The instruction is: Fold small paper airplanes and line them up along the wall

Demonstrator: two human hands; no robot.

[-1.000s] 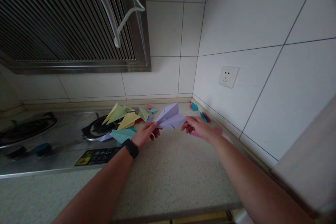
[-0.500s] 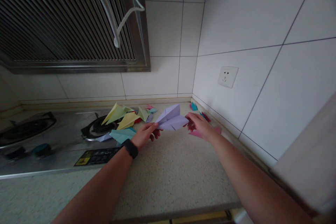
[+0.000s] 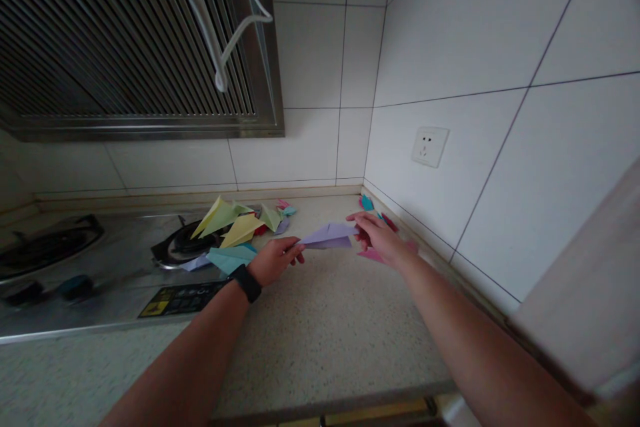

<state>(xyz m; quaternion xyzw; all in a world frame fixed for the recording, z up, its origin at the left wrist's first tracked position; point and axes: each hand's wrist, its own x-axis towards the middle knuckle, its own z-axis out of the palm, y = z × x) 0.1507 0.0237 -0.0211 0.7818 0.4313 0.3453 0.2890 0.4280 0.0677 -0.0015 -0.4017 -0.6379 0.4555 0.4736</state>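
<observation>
A purple paper plane (image 3: 327, 235) is held level above the counter (image 3: 330, 340), its nose pointing left. My left hand (image 3: 274, 261) pinches it near the nose, thumb on top. At the tail end, my right hand (image 3: 375, 235) has its fingers closed on the plane's right edge. Below and behind that hand lies a pink folded paper (image 3: 371, 254), partly covered. Left of my left hand, a light-blue paper plane (image 3: 227, 257) rests at the stove's edge, and a yellow paper plane (image 3: 242, 230) lies behind it.
A gas stove (image 3: 115, 287) with burners is on the left, under a range hood (image 3: 150, 127) with a hanging white cable (image 3: 220, 73). Small folded papers (image 3: 367, 203) lie along the right wall. A socket (image 3: 430, 146) is on that wall.
The purple plane has tipped from showing its spread wings to a flatter, more side-on angle. My right hand has its index finger reaching further over the tail. The view shifted slightly.
</observation>
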